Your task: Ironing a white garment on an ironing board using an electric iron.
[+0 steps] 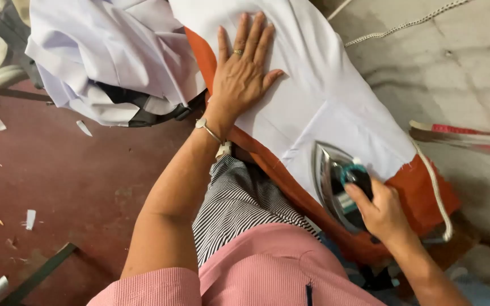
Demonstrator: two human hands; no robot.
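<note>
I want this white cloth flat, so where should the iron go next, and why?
Probably slide the iron, gripped by the right hand, up the white cloth toward the left hand, which lies flat pinning it on the orange board; a fold line lies between.

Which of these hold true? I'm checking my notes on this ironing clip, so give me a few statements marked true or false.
1. The left hand lies flat, fingers spread, on the white cloth. True.
2. The right hand grips the iron by its handle. True.
3. The ironing board cover is blue. False: it is orange.
4. The iron stands upright on the floor. False: it rests soleplate-down on the white cloth.
5. A ring shows on the left hand. True.
</note>
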